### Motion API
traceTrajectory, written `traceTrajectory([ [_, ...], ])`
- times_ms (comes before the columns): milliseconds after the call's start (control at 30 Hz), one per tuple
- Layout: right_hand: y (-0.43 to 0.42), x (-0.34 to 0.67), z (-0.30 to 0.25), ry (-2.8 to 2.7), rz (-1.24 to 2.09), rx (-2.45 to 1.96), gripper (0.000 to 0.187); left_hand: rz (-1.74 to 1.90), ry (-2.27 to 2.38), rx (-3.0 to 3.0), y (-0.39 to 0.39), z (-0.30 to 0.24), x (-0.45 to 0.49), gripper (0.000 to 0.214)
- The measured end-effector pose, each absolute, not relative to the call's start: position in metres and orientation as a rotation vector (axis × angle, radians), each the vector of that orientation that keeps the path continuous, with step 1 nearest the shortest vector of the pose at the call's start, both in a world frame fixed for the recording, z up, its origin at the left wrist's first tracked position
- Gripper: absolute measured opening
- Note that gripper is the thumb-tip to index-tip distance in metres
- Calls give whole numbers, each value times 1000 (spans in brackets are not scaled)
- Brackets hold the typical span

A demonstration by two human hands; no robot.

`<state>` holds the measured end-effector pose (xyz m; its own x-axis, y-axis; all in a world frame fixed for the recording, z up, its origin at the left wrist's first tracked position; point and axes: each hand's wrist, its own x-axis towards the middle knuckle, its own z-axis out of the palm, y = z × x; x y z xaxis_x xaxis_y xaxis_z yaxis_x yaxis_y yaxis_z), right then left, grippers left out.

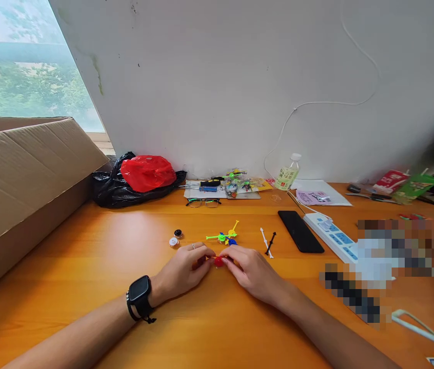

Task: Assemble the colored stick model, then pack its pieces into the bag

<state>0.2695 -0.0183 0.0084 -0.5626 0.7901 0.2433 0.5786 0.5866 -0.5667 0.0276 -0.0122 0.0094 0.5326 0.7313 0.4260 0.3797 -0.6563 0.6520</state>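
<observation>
My left hand [186,269] and my right hand [251,271] meet low on the orange table [86,266], fingers curled. Both pinch a small red plastic piece [219,262] between their fingertips. My left wrist carries a black watch [140,296]. Just beyond the hands lie small coloured plastic pieces, green, yellow and blue [224,237]. A white stick and a black stick [268,242] lie crossed to the right of them. Left of them sit a black disc [178,233] and a white disc [173,242].
A large cardboard box [20,179] lines the left side. Black and red bags [140,179], glasses [203,203], toy packets [232,184] and a bottle [288,174] stand along the wall. A black phone [300,231] and a white power strip [332,236] lie to the right.
</observation>
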Motion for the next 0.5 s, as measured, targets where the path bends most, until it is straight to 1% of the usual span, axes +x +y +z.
traceTrajectory([
  [267,-17,274,7,-2404,526,-1065,20,947,869,2332,-10,5,26,23],
  [500,-16,276,2,-2458,459,-1097,17,924,860,2365,-11,6,27,23],
])
